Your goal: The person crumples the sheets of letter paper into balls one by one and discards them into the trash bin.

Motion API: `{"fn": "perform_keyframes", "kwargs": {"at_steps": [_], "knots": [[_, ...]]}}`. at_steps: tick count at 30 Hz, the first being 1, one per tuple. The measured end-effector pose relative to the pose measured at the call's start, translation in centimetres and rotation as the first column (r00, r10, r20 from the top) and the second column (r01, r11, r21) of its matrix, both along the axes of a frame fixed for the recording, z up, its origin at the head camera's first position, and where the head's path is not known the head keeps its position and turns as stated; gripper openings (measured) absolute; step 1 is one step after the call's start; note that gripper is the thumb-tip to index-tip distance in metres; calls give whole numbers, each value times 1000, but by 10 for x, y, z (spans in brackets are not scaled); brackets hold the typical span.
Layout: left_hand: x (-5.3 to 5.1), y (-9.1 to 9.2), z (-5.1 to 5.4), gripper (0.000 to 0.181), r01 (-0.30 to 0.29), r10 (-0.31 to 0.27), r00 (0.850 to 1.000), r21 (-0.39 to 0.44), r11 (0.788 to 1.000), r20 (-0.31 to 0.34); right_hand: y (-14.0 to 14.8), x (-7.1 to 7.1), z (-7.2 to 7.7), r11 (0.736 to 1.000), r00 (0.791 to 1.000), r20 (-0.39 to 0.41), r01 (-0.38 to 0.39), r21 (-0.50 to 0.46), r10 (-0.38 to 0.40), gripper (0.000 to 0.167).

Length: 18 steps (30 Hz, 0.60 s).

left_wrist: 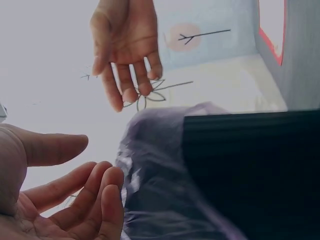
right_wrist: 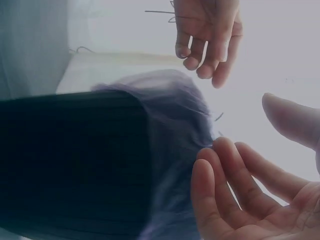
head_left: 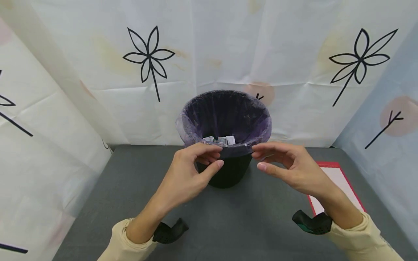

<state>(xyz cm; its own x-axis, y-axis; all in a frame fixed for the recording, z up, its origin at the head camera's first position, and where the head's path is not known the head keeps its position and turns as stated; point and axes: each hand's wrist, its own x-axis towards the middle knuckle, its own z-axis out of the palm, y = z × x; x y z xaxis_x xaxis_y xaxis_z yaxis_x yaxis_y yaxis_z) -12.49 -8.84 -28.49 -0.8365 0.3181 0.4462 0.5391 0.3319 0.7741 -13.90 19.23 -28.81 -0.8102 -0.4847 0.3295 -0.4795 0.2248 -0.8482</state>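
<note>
A: How do the hands look?

B: Both are released. The left hand (head_left: 192, 174) and the right hand (head_left: 295, 168) are turned toward each other, fingers softly bent, each thumb standing away from its fingers, neither grasping a thing

A: Touching anything?

B: Their fingertips are right by the near rim of the black bin (head_left: 225, 174), where the purple liner (head_left: 187, 130) folds over it; I cannot tell whether they brush it or stop just short

A: So where is the bin?

B: Upright, just ahead of the two hands and centred between them. Inside, past the fingertips, lie some whitish pieces (head_left: 219, 140), too small to make out

A: Edges, and room to move?

B: A gap separates the two sets of fingertips, and the dark table (head_left: 245, 224) runs back between the forearms. Beyond the hands its far edge meets a patterned cloth (head_left: 228, 43), close behind the bin

A: What stands in the way?

B: The bin itself, directly ahead of both hands. A red-bordered white sheet (head_left: 336, 179) lies on the outer side of the right hand, partly hidden by that forearm
</note>
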Motion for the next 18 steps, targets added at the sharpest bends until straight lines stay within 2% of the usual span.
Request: {"fn": "perform_keyframes", "kwargs": {"at_steps": [6,12,15,18], "knots": [[7,10,-28,22,19,-20,999,27,999,42,12,11,-32,997,991,116,68,32,-71,34],[12,24,-61,21,48,-44,992,-36,998,119,31,19,-61,988,978,153,131,87,-143,32],[14,32,-79,20,84,-70,982,-70,994,175,44,23,-75,978,969,155,174,113,-190,32],[14,42,-97,19,128,-104,963,-81,988,247,61,27,-90,961,956,150,228,157,-252,33]]}}
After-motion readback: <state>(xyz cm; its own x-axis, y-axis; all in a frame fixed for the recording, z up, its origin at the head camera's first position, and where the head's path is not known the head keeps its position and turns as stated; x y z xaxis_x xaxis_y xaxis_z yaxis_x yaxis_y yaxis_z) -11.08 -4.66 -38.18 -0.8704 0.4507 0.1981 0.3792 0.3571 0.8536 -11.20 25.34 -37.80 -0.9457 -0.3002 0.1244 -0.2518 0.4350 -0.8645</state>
